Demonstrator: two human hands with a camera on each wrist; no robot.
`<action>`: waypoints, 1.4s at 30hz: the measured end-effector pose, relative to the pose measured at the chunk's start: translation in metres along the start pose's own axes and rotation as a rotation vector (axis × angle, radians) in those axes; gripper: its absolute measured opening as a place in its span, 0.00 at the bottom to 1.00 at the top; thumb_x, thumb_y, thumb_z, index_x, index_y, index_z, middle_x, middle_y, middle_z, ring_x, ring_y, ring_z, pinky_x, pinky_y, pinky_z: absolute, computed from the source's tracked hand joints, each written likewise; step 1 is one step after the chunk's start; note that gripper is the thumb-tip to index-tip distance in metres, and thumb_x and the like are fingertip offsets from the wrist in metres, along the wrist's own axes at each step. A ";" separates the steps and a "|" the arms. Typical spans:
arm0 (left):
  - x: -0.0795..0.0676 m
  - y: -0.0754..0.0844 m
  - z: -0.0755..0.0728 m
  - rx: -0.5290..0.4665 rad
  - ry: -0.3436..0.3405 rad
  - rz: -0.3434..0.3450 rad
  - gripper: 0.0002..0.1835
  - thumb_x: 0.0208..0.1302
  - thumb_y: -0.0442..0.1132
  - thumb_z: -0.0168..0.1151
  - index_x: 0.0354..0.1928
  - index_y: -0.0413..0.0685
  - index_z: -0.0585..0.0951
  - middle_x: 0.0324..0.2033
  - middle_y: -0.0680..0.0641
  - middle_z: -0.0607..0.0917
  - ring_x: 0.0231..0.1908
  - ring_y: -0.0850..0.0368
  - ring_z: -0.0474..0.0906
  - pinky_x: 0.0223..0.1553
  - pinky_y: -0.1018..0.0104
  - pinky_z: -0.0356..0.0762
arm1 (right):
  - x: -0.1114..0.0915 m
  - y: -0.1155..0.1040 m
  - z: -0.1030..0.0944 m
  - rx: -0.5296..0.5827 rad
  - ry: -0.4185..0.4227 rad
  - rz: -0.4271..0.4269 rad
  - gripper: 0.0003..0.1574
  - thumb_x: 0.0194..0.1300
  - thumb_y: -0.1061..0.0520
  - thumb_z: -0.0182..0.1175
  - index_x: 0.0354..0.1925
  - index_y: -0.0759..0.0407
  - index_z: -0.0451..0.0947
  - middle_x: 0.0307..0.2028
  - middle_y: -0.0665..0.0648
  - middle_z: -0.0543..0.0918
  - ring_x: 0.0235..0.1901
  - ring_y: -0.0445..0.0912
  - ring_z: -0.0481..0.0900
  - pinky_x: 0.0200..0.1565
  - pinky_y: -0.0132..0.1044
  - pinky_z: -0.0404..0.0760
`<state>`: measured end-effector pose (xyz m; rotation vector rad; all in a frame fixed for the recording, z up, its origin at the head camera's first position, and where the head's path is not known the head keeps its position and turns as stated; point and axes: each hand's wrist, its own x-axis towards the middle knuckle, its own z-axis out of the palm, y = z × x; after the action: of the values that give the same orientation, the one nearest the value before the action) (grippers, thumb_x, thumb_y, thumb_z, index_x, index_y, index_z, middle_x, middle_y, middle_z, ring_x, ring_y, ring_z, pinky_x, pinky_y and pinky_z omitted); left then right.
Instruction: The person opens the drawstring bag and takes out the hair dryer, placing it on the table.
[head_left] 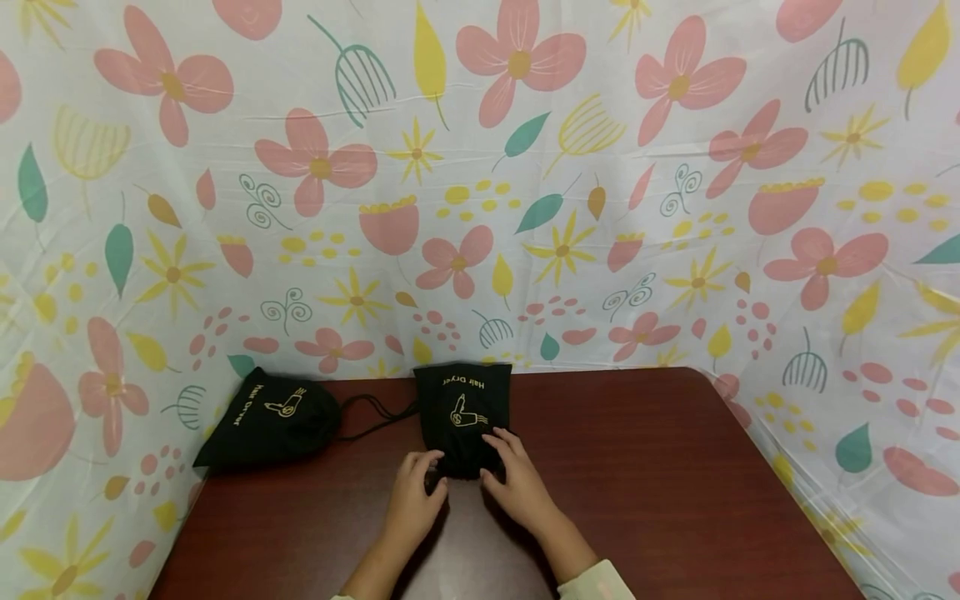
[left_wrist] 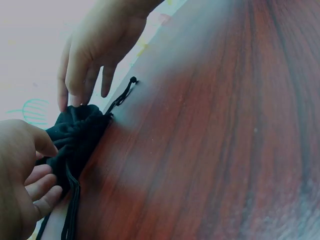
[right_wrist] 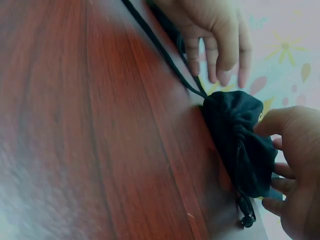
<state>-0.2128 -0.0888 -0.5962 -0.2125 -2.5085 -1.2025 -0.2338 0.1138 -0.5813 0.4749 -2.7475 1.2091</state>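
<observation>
A black drawstring bag (head_left: 463, 408) lies at the table's far edge, its gold "Hair Dryer" lettering and dryer picture facing up. The gathered mouth of this bag (right_wrist: 240, 135) points toward the person. My left hand (head_left: 414, 496) is spread at the left of the mouth, fingers loosely bent; the right wrist view shows a gap between its fingertips and the cloth. On the opposite side, my right hand (head_left: 521, 483) has its thumb and relaxed fingers at the cloth, not wrapped round it. A knotted cord end (left_wrist: 131, 82) sticks out to the right.
A second black drawstring bag (head_left: 273, 421), also marked "Hair Dryer", lies at the table's left edge. Black cords (head_left: 375, 408) stretch between the two bags. A flowered curtain (head_left: 600, 208) hangs behind and beside the reddish-brown wooden table (head_left: 675, 483).
</observation>
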 end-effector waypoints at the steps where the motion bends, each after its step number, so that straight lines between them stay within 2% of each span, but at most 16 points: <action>1: 0.000 0.000 0.000 -0.008 -0.008 -0.009 0.21 0.55 0.32 0.68 0.53 0.49 0.79 0.42 0.49 0.80 0.42 0.57 0.79 0.40 0.67 0.79 | -0.001 -0.001 0.000 0.000 0.023 0.000 0.32 0.66 0.53 0.61 0.67 0.50 0.67 0.70 0.57 0.62 0.67 0.53 0.68 0.57 0.50 0.76; 6: 0.001 -0.001 0.003 -0.065 -0.049 -0.044 0.16 0.56 0.32 0.67 0.48 0.46 0.80 0.37 0.50 0.82 0.36 0.61 0.79 0.34 0.73 0.80 | -0.003 -0.002 0.003 -0.013 0.139 0.012 0.22 0.63 0.57 0.64 0.56 0.51 0.76 0.59 0.54 0.72 0.60 0.51 0.74 0.56 0.49 0.77; 8: 0.000 -0.002 0.005 -0.068 -0.045 -0.045 0.13 0.56 0.33 0.68 0.45 0.46 0.81 0.35 0.51 0.82 0.33 0.63 0.79 0.33 0.74 0.79 | -0.004 -0.002 0.005 -0.021 0.169 0.025 0.18 0.62 0.58 0.64 0.51 0.51 0.77 0.52 0.51 0.75 0.54 0.47 0.77 0.53 0.46 0.78; 13: 0.001 -0.003 0.008 -0.050 -0.022 -0.059 0.10 0.56 0.35 0.68 0.40 0.46 0.82 0.31 0.54 0.81 0.30 0.66 0.78 0.33 0.74 0.78 | -0.006 -0.001 0.008 0.004 0.178 0.083 0.10 0.62 0.59 0.63 0.43 0.52 0.78 0.39 0.49 0.77 0.37 0.39 0.76 0.39 0.31 0.77; 15: 0.002 -0.002 0.007 -0.047 -0.018 -0.076 0.08 0.58 0.37 0.68 0.40 0.46 0.82 0.31 0.55 0.81 0.29 0.67 0.77 0.33 0.74 0.78 | -0.006 0.000 0.008 0.012 0.171 0.105 0.09 0.62 0.59 0.63 0.42 0.53 0.78 0.37 0.49 0.77 0.34 0.38 0.75 0.36 0.28 0.75; 24: 0.006 -0.003 0.006 -0.003 -0.012 -0.121 0.06 0.62 0.43 0.66 0.33 0.49 0.82 0.25 0.57 0.77 0.26 0.69 0.71 0.30 0.75 0.72 | -0.002 0.002 0.013 -0.029 0.164 0.145 0.07 0.63 0.53 0.64 0.39 0.53 0.79 0.34 0.50 0.79 0.31 0.38 0.77 0.34 0.29 0.75; 30: 0.011 -0.004 0.010 0.040 -0.052 -0.154 0.08 0.62 0.48 0.66 0.31 0.53 0.81 0.25 0.58 0.78 0.25 0.70 0.70 0.28 0.76 0.70 | 0.002 0.003 0.018 -0.048 0.139 0.125 0.12 0.62 0.50 0.65 0.40 0.55 0.78 0.36 0.52 0.80 0.32 0.40 0.79 0.35 0.29 0.77; 36: 0.013 -0.001 0.014 0.047 -0.036 -0.117 0.08 0.57 0.43 0.70 0.27 0.53 0.79 0.23 0.58 0.78 0.23 0.70 0.70 0.27 0.76 0.69 | 0.003 -0.001 0.023 -0.050 0.138 0.091 0.13 0.59 0.53 0.67 0.40 0.56 0.77 0.37 0.54 0.79 0.34 0.44 0.80 0.37 0.29 0.78; 42: 0.013 0.000 0.019 0.074 -0.027 -0.077 0.07 0.56 0.41 0.70 0.26 0.51 0.80 0.22 0.57 0.78 0.23 0.69 0.72 0.27 0.75 0.70 | 0.003 -0.004 0.026 -0.087 0.142 0.066 0.13 0.56 0.54 0.69 0.38 0.55 0.77 0.35 0.53 0.76 0.33 0.43 0.79 0.36 0.30 0.77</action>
<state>-0.2296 -0.0745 -0.6022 -0.1149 -2.6010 -1.1400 -0.2345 0.0916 -0.5949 0.2803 -2.7007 1.0855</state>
